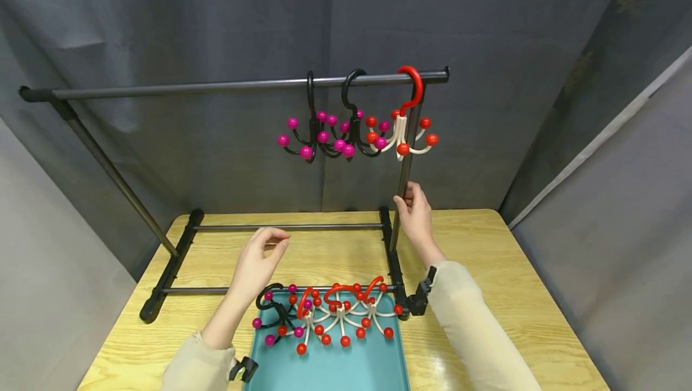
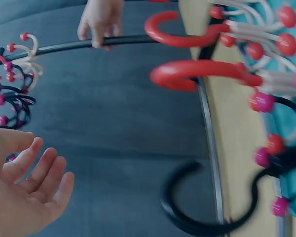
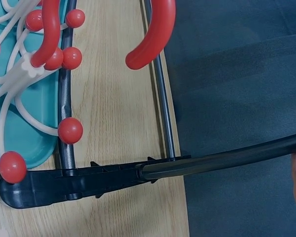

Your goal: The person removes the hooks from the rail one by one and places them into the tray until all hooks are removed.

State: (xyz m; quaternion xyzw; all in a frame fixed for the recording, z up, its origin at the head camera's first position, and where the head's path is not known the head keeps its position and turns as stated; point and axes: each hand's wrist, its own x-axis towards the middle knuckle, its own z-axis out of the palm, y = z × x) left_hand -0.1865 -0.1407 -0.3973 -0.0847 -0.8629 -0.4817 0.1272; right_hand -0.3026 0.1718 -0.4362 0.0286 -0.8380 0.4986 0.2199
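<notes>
My right hand (image 1: pixel 416 217) grips the right upright pole (image 1: pixel 406 170) of a black clothes rack, thumb on its near left side. Hovering over the rack's base, left of the middle, my left hand (image 1: pixel 258 262) holds nothing, fingers loosely bent. From the top rail (image 1: pixel 216 86) hang two black claw hangers (image 1: pixel 354 130) with magenta balls. A white claw hanger (image 1: pixel 401 130) with red hook and balls hangs at their right. Below, a teal tray (image 1: pixel 373 367) bears a black claw hanger (image 1: pixel 283 314) and three white claw hangers (image 1: pixel 340 313), their arms overlapping.
Black feet (image 1: pixel 170 268) and two low crossbars (image 1: pixel 286 227) support the rack on the wood-grain table (image 1: pixel 486 271). A grey curtain (image 1: pixel 243 151) hangs behind it. Each wrist wears a small black camera mount (image 1: pixel 245 369).
</notes>
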